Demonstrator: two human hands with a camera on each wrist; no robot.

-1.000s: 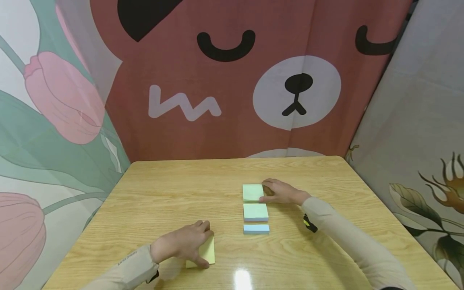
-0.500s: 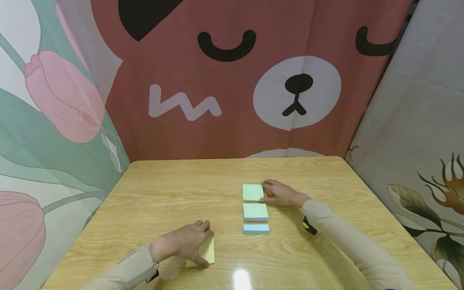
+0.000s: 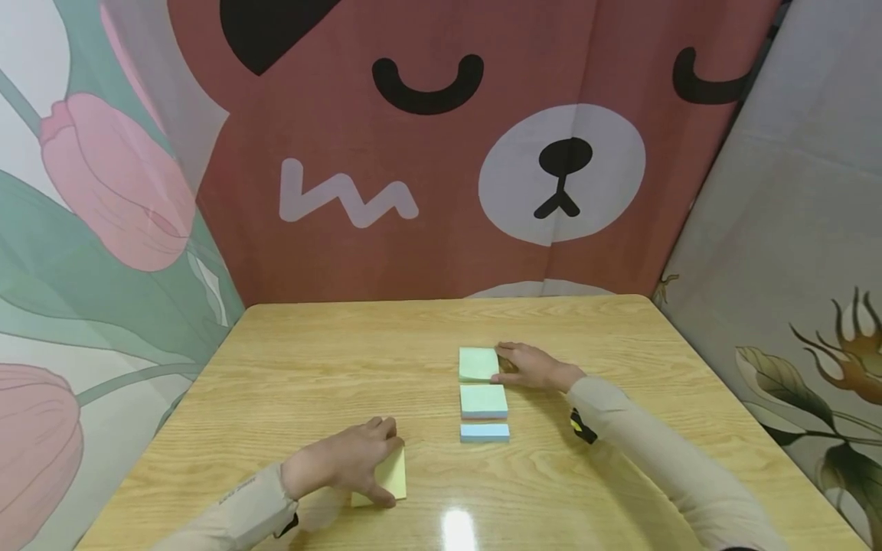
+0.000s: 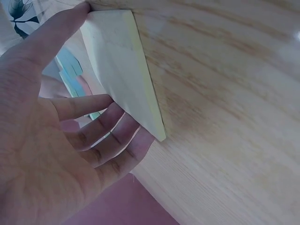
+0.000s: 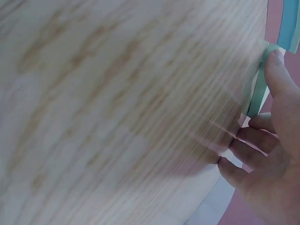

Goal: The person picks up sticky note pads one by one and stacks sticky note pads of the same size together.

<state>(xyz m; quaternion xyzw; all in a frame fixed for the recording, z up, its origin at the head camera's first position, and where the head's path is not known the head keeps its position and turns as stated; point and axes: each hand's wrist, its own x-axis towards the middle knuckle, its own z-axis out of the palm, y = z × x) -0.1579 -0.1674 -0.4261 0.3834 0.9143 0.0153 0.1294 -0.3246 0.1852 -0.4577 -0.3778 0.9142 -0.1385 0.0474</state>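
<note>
My left hand [image 3: 347, 461] grips a yellow sticky note pad [image 3: 393, 476] lying flat at the front left of the table. In the left wrist view the thumb is at one corner of the yellow pad [image 4: 115, 51], and the fingers curve along its edge. Farther back, my right hand [image 3: 532, 366] holds a light green sticky note pad [image 3: 477, 364] by its right side, thumb at the near corner and index finger at the far one. Its other fingertips rest on the table in the right wrist view, where the green pad [image 5: 258, 89] shows edge-on.
Just in front of the green pad lies another pad [image 3: 484, 400] with a pale green top and blue side. A thin pinkish strip shows below it, then a blue pad [image 3: 485, 433]. The wooden table [image 3: 331, 344] ends at a bear-print curtain [image 3: 344, 260].
Both hands stay at their pads, and the pads lie where they were. The whole head view has shifted only slightly.
</note>
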